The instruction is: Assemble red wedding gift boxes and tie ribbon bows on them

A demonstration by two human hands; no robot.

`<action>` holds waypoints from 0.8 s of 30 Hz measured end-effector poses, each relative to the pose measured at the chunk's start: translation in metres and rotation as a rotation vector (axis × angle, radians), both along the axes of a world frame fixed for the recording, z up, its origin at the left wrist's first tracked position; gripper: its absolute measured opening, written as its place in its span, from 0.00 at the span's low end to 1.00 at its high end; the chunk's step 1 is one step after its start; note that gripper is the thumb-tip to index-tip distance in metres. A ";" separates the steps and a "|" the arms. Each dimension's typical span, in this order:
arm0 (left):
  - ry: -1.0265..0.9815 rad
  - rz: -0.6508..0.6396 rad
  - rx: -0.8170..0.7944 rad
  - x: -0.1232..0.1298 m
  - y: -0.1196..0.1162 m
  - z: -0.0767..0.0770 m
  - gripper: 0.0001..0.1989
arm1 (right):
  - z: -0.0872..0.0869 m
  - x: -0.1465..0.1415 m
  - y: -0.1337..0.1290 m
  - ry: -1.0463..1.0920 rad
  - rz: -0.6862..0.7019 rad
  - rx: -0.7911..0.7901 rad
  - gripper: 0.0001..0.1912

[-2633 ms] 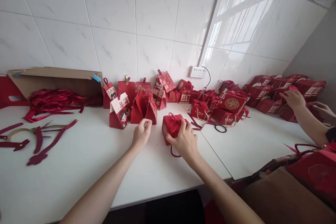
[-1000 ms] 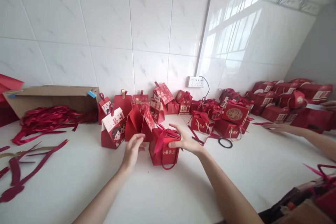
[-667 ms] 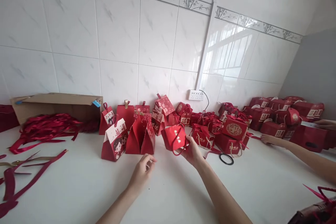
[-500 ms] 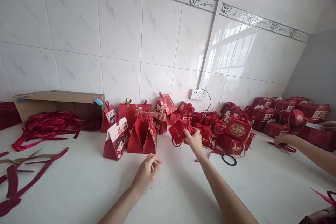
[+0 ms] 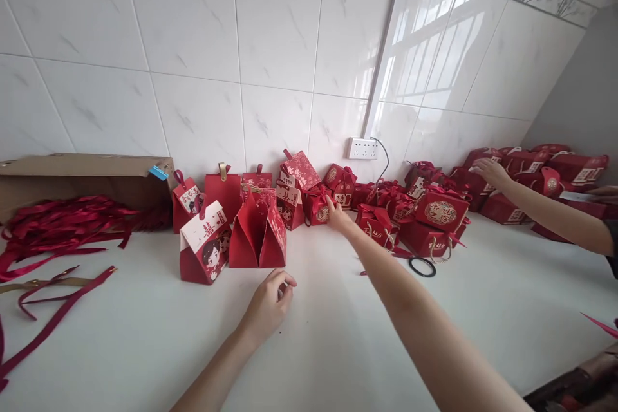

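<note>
My right hand (image 5: 340, 217) reaches forward, its fingers closed at the ribbon of a small red gift box (image 5: 317, 207) among other boxes near the wall. Loosely curled, my left hand (image 5: 271, 301) rests on the white table with nothing in it. Just beyond it stands a red gift bag (image 5: 258, 238), its front folded inward. Beside that bag is a white-topped red gift box (image 5: 205, 248) with a cartoon figure.
Left, an open cardboard box (image 5: 87, 165) holds red ribbons (image 5: 62, 225). Stacked red boxes (image 5: 437, 235) and a black ring (image 5: 421, 266) lie right of my arm. A co-worker's hand (image 5: 490, 170) touches the far-right boxes. A socket strip (image 5: 363, 149) is on the wall.
My right hand has carried the red gift box farther back and slightly left, among the other boxes. The co-worker's hand moved from a ribbon up to the boxes. My view has tilted down.
</note>
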State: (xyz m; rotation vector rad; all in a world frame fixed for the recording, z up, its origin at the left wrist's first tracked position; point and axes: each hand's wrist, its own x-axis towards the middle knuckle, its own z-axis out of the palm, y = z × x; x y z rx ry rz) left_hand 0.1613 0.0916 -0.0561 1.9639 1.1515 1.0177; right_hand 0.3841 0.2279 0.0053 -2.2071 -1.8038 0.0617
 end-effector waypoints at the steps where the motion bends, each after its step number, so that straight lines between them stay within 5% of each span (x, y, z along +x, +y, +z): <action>1: 0.005 -0.005 -0.005 0.000 0.000 0.000 0.08 | 0.008 0.005 -0.001 -0.013 0.007 -0.003 0.38; 4: 0.009 -0.006 0.001 0.001 0.000 0.000 0.08 | 0.027 0.021 -0.014 -0.077 -0.069 0.094 0.38; 6: 0.011 -0.005 0.014 0.001 0.000 0.000 0.08 | 0.032 0.035 -0.029 -0.095 -0.273 0.141 0.43; 10: -0.005 0.005 0.025 0.001 0.002 0.002 0.08 | 0.029 0.061 -0.059 0.110 -0.509 -0.015 0.45; 14: -0.021 0.002 0.037 0.001 0.003 0.003 0.08 | 0.030 0.060 -0.088 0.135 -0.417 0.051 0.40; 17: -0.037 0.001 0.017 0.004 -0.001 0.003 0.11 | 0.035 0.028 -0.116 0.238 -0.255 0.150 0.38; 21: -0.165 -0.057 0.101 0.008 -0.009 0.004 0.37 | 0.034 -0.031 -0.153 0.335 0.064 0.164 0.39; 24: -0.298 -0.117 0.025 0.005 -0.007 0.007 0.39 | 0.028 -0.053 -0.162 0.536 0.297 0.084 0.33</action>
